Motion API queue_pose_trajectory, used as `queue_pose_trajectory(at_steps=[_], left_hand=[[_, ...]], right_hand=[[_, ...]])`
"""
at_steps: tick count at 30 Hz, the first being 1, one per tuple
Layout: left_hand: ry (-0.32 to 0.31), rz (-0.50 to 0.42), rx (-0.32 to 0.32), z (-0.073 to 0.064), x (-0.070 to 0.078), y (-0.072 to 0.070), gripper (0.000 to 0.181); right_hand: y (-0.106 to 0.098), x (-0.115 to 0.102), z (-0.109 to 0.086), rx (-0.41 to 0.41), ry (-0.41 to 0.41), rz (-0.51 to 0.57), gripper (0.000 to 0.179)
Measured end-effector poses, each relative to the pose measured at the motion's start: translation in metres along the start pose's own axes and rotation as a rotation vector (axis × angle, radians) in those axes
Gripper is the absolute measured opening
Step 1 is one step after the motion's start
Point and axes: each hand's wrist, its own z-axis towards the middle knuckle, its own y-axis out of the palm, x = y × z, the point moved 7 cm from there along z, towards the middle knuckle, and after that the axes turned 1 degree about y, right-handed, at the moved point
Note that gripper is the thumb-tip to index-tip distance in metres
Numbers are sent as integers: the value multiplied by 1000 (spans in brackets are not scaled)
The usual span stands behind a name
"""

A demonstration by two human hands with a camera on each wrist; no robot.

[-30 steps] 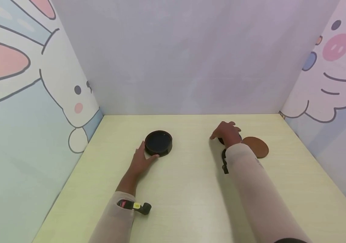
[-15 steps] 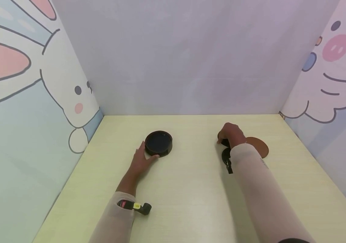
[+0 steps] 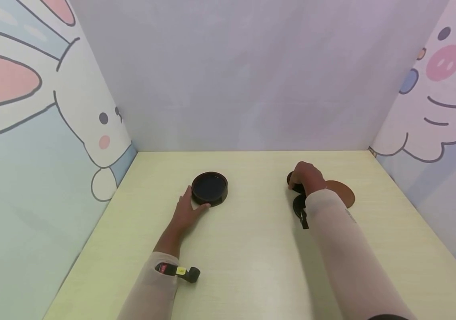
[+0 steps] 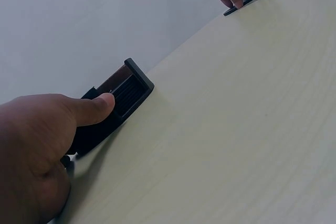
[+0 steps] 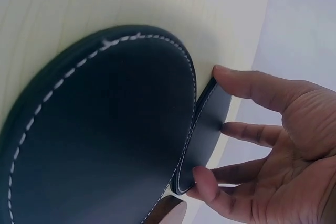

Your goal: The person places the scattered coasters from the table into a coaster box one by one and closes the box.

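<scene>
My left hand (image 3: 186, 214) holds a round black coaster holder (image 3: 210, 189), its thumb along the near side and its fingers round the left side. In the left wrist view, the holder's open slot shows beyond the thumb. Over at the right, my right hand (image 3: 308, 177) grips a round black coaster (image 5: 207, 135) with white stitching, thumb at one edge and fingertips at the opposite edge. A second black stitched coaster (image 5: 105, 129) lies against it, nearer me. A brown coaster (image 3: 342, 193) lies to the right, partly hidden by the right wrist.
The pale wooden table (image 3: 244, 249) ends at a grey back wall (image 3: 248, 80). Side walls with cartoon animals stand left and right. A small black camera (image 3: 191, 274) is strapped to my left wrist.
My right hand has lowered onto the farther black coaster, and its spread fingers have closed in on the edges. The left hand and the coaster holder have stayed put.
</scene>
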Motion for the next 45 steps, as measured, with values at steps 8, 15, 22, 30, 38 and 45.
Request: queue_pose_trajectory(at_steps=[8,15,22,30,38,45], left_hand=[[0,-4,1,0,1,1,107],[-46,-36,-17,-4,-1,3,110],[-51,-33,-18,-4,-2,2,110],[-51,-30,-17,-4,-2,3,111],[-50,-27,-13,-4,-3,1,109],[-37,-25,-11,-3,-2,1,109]], right_hand=[[-1,6,0,45,-25,25,70],[-3,7,-2,109,-81,-12,64],[-4,8,-8,154,-62,8,57],[-6,5,-12,185,-102,5,51],[-8,1,-7,232,-150,-78,56],[-8,-2,-4,248,-136,-57,66]])
